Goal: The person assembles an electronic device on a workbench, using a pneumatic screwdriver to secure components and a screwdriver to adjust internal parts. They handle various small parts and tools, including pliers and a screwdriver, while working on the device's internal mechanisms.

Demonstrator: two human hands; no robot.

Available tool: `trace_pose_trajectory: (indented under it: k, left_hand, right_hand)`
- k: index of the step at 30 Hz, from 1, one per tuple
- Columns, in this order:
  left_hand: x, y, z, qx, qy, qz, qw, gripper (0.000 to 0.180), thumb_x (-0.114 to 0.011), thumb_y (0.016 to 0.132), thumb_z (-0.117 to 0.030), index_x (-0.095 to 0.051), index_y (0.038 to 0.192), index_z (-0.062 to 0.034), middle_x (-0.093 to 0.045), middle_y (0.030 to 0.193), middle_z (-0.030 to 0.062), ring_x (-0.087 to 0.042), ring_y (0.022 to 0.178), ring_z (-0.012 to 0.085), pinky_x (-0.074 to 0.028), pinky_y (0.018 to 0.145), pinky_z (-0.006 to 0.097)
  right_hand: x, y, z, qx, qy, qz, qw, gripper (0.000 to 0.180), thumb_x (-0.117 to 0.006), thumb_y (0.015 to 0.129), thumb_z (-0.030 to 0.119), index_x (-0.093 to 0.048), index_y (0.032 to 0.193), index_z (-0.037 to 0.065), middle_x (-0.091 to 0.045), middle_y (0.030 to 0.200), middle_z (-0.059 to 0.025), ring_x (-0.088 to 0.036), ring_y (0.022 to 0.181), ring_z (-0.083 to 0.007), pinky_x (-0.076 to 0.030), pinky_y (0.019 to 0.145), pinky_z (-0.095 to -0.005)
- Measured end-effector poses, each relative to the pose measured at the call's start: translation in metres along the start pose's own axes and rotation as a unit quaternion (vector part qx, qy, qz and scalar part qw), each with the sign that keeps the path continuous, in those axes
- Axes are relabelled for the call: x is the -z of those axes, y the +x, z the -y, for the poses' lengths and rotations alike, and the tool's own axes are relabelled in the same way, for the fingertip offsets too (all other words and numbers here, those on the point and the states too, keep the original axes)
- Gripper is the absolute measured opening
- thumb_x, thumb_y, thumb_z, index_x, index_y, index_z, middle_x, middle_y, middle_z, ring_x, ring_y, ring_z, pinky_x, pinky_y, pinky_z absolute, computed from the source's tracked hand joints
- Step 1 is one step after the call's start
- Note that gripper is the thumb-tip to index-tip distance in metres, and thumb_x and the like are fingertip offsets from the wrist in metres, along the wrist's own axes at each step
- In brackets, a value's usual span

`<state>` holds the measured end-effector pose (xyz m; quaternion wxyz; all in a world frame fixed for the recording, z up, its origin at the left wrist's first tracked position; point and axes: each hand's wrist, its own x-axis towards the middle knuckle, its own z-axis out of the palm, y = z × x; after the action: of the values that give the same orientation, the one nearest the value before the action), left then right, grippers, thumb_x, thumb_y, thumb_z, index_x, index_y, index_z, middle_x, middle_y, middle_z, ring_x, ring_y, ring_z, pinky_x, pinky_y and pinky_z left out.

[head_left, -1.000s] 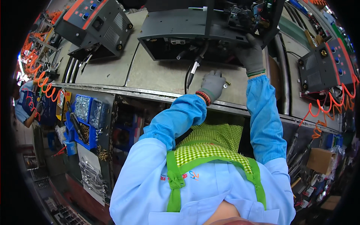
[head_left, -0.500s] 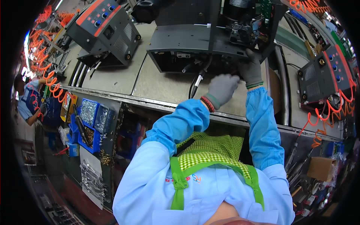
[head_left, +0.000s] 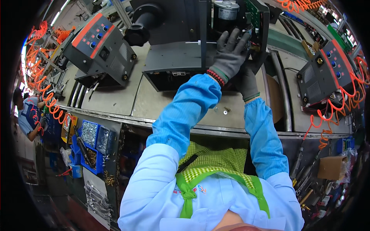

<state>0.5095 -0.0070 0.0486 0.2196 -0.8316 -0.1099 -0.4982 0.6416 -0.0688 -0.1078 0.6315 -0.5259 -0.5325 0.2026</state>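
Observation:
A dark grey machine cabinet [head_left: 169,57] stands on the metal-topped bench in front of me, its side compartment exposed. Inside are a black cylindrical motor [head_left: 226,13] and a green circuit board [head_left: 254,13]. My left hand [head_left: 230,56], in a grey glove, reaches up over the mechanism below the motor with its fingers stretched out and apart. Just below it, my right hand [head_left: 248,84], also gloved, is against the lower front of the cabinet. Its fingers are hidden by the left hand and the cabinet. A small bolt and washer [head_left: 226,111] lie on the bench below.
Similar machines with orange-edged panels stand left [head_left: 102,48] and right [head_left: 323,73]. Blue bins [head_left: 89,133] of small hardware sit at lower left. Orange coiled hoses [head_left: 48,88] hang at both sides. Metal rollers [head_left: 281,92] run beside the bench plate. Another person [head_left: 29,115] is at far left.
My left hand has moved up from in front of the cabinet onto the mechanism. My right hand has shifted slightly left and down. The hanging cable is no longer visible; a bolt and washer now show.

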Motion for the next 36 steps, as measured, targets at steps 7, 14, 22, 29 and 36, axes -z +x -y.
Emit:
trace_pose_trajectory:
  k: [7,14,22,29,36]
  left_hand:
    - [0.002,-0.008,-0.006,0.002,0.028,0.070,0.997,0.034,-0.057,0.081,-0.026,-0.063,0.114,-0.0200,-0.033,0.149,0.0017,-0.027,0.137,0.0322,-0.014,0.111,0.055]
    - [0.051,-0.014,-0.003,-0.004,-0.126,0.025,0.992,0.027,-0.059,0.080,-0.022,-0.064,0.106,-0.0162,-0.051,0.128,0.0099,-0.049,0.117,0.0315,-0.041,0.095,0.049]
    - [0.079,-0.171,-0.019,0.161,-0.231,0.542,0.792,0.019,-0.056,0.085,-0.020,-0.059,0.101,-0.0107,-0.061,0.097,0.0145,-0.061,0.087,0.0341,-0.050,0.076,0.044]
    - [0.069,-0.195,-0.029,0.084,-0.222,0.521,0.820,0.015,-0.052,0.086,-0.016,-0.057,0.099,-0.0090,-0.060,0.090,0.0135,-0.061,0.086,0.0338,-0.050,0.073,0.044]
    - [0.096,-0.147,-0.039,0.179,-0.359,0.344,0.849,0.013,-0.056,0.085,-0.017,-0.057,0.091,-0.0056,-0.059,0.088,0.0156,-0.060,0.080,0.0361,-0.049,0.069,0.044]
  right_hand:
    - [-0.022,0.001,0.053,-0.111,0.428,-0.025,0.897,0.038,-0.051,0.093,0.015,-0.046,0.129,0.002,-0.052,0.128,-0.0117,-0.050,0.118,-0.0234,-0.038,0.104,-0.0364]
    - [-0.005,-0.007,0.030,-0.009,0.044,-0.033,0.998,0.032,-0.052,0.093,0.013,-0.050,0.123,0.002,-0.055,0.123,-0.0112,-0.054,0.111,-0.0220,-0.042,0.098,-0.0355]
    - [-0.018,-0.007,0.061,-0.034,-0.066,-0.058,0.996,0.025,-0.057,0.091,0.009,-0.053,0.114,-0.001,-0.061,0.111,-0.0118,-0.060,0.100,-0.0217,-0.050,0.090,-0.0344]
    - [-0.024,0.001,0.078,-0.160,0.458,-0.044,0.873,0.033,-0.054,0.093,0.022,-0.052,0.117,-0.001,-0.059,0.117,-0.0155,-0.053,0.114,-0.0287,-0.042,0.101,-0.0409]
    - [0.003,0.000,0.006,-0.091,0.122,-0.109,0.982,0.034,-0.064,0.085,0.014,-0.056,0.116,0.003,-0.064,0.109,-0.0117,-0.060,0.100,-0.0229,-0.048,0.089,-0.0347]
